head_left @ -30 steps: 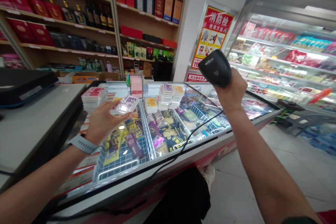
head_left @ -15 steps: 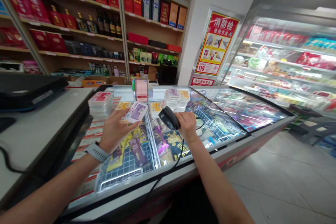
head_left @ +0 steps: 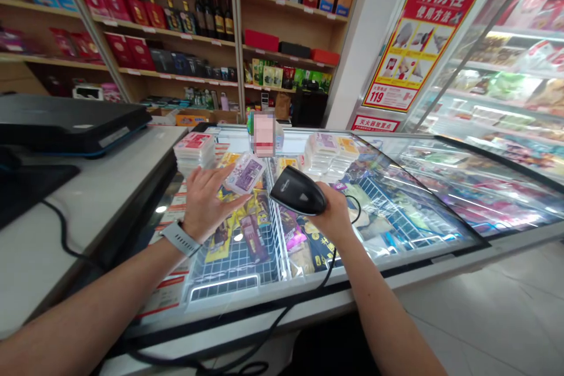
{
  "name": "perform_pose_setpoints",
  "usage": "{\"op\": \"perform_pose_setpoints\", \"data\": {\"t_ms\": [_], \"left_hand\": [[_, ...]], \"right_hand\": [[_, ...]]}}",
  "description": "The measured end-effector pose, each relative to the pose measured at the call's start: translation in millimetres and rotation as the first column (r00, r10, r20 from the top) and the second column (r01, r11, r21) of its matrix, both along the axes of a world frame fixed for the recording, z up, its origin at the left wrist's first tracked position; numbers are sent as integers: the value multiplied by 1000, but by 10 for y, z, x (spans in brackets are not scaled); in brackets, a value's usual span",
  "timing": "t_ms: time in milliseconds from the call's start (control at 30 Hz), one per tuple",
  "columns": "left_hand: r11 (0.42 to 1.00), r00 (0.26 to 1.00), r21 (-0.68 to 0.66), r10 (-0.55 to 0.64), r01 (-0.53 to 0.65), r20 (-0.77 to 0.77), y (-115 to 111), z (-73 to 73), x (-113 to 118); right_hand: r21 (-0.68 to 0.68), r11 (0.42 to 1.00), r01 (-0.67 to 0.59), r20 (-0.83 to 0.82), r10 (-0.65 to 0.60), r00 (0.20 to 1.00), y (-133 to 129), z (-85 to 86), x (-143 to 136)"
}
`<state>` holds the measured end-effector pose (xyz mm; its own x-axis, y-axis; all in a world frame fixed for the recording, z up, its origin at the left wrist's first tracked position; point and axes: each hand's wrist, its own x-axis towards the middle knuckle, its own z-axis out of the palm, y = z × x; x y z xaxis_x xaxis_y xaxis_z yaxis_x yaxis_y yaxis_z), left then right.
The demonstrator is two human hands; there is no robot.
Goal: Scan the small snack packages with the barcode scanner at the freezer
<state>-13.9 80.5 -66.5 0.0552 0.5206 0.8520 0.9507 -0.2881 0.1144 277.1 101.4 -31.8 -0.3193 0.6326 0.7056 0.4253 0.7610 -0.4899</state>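
My left hand (head_left: 207, 200), with a grey watch band on its wrist, has a flat clear-plastic pack (head_left: 245, 173) with a purple-and-white label between its fingertips and thumb. The pack tilts above the glass of a chest freezer. In my right hand (head_left: 332, 211) is a black barcode scanner (head_left: 298, 191), fingers wrapped round its handle and its head pointing left towards the pack. A black cable (head_left: 328, 273) hangs from the scanner. Left of the pack stands a stack of red-labelled packs (head_left: 194, 150); to the right are stacks with purple and orange labels (head_left: 330, 155).
Beneath the freezer glass (head_left: 352, 264) are wire baskets with packaged goods. At left, a grey counter (head_left: 97, 211) bears a black flat-topped device (head_left: 70, 123). Shelves of boxes and bottles (head_left: 215, 17) stand behind. A refrigerated display (head_left: 506, 70) is on the right.
The view has turned left and moved closer. The scanner now lies more level, with its top showing. My left fingers are spread wider round the purple-labelled pack.
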Motion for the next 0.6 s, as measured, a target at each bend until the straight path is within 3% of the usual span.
{"op": "perform_pose_setpoints", "data": {"t_ms": [367,600], "left_hand": [[997,996,65,-35,41,-84,-71,78,3],[996,994,65,-56,62,-90,-75,93,14]], "right_hand": [[-177,984,-27,40,35,999,-4,-17,145],[-204,979,-16,-1,16,1000,9,-35,161]]}}
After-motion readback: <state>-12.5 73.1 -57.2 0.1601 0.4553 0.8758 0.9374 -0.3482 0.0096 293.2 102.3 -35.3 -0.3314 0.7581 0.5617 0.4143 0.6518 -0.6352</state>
